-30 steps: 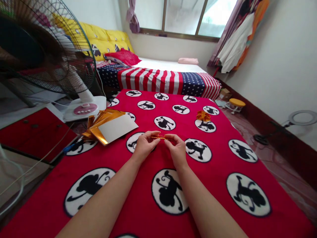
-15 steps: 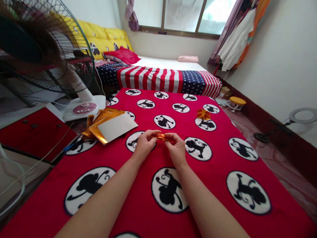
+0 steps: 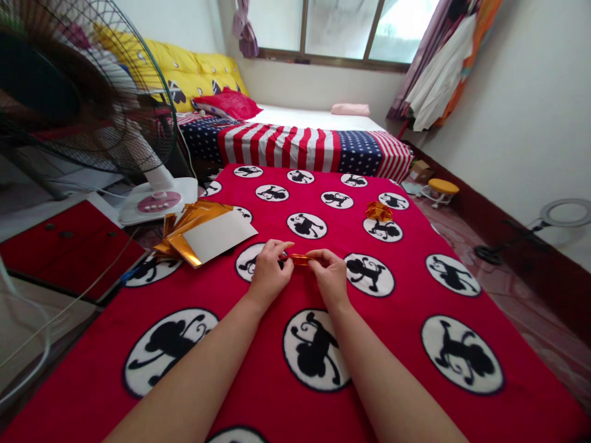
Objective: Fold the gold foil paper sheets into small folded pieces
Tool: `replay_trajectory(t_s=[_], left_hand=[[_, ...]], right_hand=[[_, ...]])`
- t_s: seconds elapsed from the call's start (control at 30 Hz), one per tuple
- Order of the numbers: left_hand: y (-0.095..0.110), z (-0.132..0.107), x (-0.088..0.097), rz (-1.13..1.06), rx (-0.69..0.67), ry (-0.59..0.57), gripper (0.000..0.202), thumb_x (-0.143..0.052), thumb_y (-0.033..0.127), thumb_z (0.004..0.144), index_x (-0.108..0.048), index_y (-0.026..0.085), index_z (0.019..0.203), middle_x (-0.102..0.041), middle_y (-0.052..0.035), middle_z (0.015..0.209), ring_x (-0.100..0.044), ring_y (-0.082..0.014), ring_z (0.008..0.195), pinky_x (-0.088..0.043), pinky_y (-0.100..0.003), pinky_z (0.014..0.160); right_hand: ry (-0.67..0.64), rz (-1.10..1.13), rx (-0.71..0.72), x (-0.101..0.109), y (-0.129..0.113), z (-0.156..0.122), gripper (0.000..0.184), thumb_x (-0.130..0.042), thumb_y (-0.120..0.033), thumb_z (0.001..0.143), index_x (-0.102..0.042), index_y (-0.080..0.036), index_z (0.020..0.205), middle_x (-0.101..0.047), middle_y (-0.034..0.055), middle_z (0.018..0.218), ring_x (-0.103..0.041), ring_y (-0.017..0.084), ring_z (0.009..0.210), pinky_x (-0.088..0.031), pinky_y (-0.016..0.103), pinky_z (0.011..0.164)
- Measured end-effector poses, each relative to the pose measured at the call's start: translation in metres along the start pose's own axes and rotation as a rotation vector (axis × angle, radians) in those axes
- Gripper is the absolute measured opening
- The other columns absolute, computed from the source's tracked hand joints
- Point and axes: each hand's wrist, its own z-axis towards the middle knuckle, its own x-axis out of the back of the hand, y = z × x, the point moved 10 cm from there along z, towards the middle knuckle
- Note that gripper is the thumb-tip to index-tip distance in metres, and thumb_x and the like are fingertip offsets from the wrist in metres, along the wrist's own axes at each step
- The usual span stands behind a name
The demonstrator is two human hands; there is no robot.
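Cloth (image 3: 385,363) printed with black monkeys in white ovals covered the broad surface beneath the fingers and reached well out on every side of them. Bed (image 3: 295,147), dressed in a stars-and-stripes spread, stood well beyond the fingers. Pedestal fan (image 3: 148,163), white-based with a green wire grille, stood far to their left, its blades blurred. Red pillow (image 3: 233,104) lay on the bed, beyond the fingers and to the left; yellow-topped stool (image 3: 443,186) stood on the floor, far off to their right. A fanned stack of orange metallic sheets (image 3: 196,218) lay left of the fingers and slightly beyond them, with a white-faced sheet (image 3: 219,237) on top, its nearest corner not far from the left hand (image 3: 269,271). The right hand (image 3: 332,271) was just across from the left, thumb and index finger pinched on the right end of a folded orange foil strip (image 3: 301,259). The strip spanned the narrow gap between the two hands. Its left end ran in among the left fingers, where thumb and index fingertip stood slightly apart; whether they gripped it could not be told. Beyond the fingers and to their right sat a folded orange foil piece (image 3: 379,212), resting partly over one oval.
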Motion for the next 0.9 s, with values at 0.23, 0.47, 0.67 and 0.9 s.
replay_trajectory(t_s=[0.23,0.47,0.67,0.9], left_hand=[[-0.003,0.001,-0.008,0.331,0.020,-0.158,0.018,-0.054,0.026,0.086,-0.069,0.018,0.083,-0.068,-0.0058,0.081,-0.062,-0.0208,0.080,-0.046,-0.031,0.074],[-0.004,-0.001,-0.005,0.490,0.075,-0.175,0.018,-0.051,0.026,0.084,-0.066,0.020,0.077,-0.069,-0.0056,0.078,-0.063,-0.0210,0.076,-0.042,-0.030,0.065],[0.005,0.000,-0.008,0.592,0.034,-0.244,0.032,-0.043,0.031,0.089,-0.070,0.019,0.077,-0.072,-0.0102,0.081,-0.065,-0.0249,0.079,-0.044,-0.033,0.069],[0.001,0.004,-0.016,0.620,0.012,-0.286,0.031,-0.043,0.026,0.089,-0.071,0.017,0.082,-0.073,-0.0118,0.086,-0.067,-0.0262,0.083,-0.046,-0.034,0.071]], right_hand=[[0.014,-0.108,0.020,0.006,0.006,0.005,0.022,-0.055,-0.021,0.070,-0.070,-0.017,0.085,-0.070,0.0047,0.080,-0.062,0.017,0.066,-0.051,0.029,0.064],[0.012,-0.425,0.096,0.011,-0.007,0.010,0.019,-0.052,-0.022,0.074,-0.070,-0.019,0.079,-0.069,0.0030,0.069,-0.062,0.018,0.064,-0.047,0.028,0.066],[0.020,-0.514,0.116,0.013,-0.015,0.008,0.018,-0.051,-0.022,0.076,-0.069,-0.019,0.076,-0.066,0.0017,0.061,-0.060,0.017,0.060,-0.042,0.026,0.061],[-0.023,-0.824,0.225,0.000,-0.028,0.006,0.020,-0.053,-0.018,0.081,-0.073,-0.018,0.080,-0.072,0.0070,0.071,-0.063,0.019,0.064,-0.039,0.028,0.064]])
